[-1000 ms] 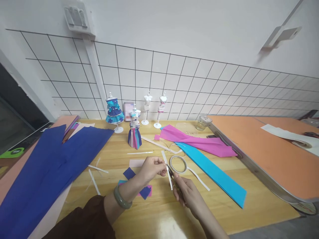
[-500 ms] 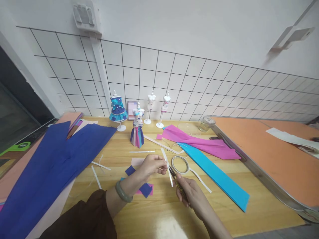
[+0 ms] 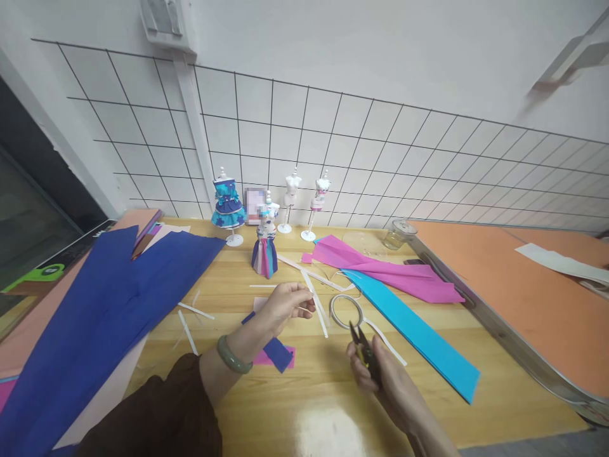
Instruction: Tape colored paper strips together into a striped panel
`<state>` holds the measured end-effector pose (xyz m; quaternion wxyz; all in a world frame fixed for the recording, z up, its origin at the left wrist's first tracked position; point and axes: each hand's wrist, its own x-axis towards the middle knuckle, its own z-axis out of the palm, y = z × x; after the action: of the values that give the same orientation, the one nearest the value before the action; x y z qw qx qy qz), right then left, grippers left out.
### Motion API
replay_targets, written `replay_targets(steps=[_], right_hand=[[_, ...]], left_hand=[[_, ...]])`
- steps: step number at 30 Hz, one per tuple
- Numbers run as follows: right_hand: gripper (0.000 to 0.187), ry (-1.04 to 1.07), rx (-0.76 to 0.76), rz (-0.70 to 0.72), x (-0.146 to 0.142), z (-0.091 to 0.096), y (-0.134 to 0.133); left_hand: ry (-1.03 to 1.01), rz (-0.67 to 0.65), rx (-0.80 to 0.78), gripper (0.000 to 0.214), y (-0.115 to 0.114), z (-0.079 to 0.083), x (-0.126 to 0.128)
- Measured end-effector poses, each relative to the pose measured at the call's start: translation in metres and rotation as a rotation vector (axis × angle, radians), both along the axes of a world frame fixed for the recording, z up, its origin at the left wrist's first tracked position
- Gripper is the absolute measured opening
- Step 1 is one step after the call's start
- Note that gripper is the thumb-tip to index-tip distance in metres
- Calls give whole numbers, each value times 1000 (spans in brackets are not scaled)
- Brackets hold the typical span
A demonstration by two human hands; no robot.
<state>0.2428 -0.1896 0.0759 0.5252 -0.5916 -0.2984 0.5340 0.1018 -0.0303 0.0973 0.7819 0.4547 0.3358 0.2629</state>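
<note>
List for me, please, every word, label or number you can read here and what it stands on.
No text can be read.
Black panel, left edge: white marks, too small to read.
Card behind the dress forms: blurred.
Scissors in the right hand and paper strip in the left hand: no print visible.

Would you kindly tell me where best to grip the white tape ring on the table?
I would pinch the tape ring by its left rim from above, a finger in its hole: it lies flat, its tail trails right, and the scissors in the right hand crowd its near edge.
</note>
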Motion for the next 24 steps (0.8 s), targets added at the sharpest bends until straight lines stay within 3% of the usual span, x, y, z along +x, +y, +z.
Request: replay_targets(steps=[4, 10, 17, 24], right_hand=[[52, -64, 21, -132, -1, -5, 8], [42, -235, -30, -60, -10, -12, 20], [44, -339, -55, -159, -4, -24, 22], [45, -185, -77, -88, -6, -19, 20]], left_hand=[[-29, -43, -13, 16, -5, 1, 1], [-66, -99, -42, 17, -10, -2, 1], [-148, -203, -150, 9, -14, 1, 0], [-211, -200, -237, 6, -18, -2, 1]])
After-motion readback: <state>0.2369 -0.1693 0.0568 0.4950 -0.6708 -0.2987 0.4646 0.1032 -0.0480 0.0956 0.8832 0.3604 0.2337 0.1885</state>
